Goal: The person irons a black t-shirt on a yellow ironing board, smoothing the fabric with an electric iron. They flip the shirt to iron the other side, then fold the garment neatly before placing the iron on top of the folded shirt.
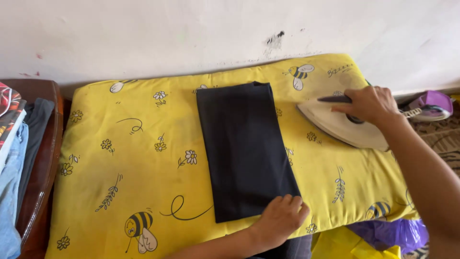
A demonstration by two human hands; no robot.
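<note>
A folded black garment lies lengthwise on a yellow padded cover printed with bees and flowers. My left hand presses flat on the garment's near right corner, fingers together. My right hand grips the dark handle of a cream-coloured iron. The iron rests on the yellow cover just right of the garment, its tip pointing left toward the cloth, not touching it.
A white wall runs behind the pad. At the left, a dark wooden chair holds stacked clothes, including denim. A purple object with the iron's cord sits at far right. Purple plastic lies below the pad's near right corner.
</note>
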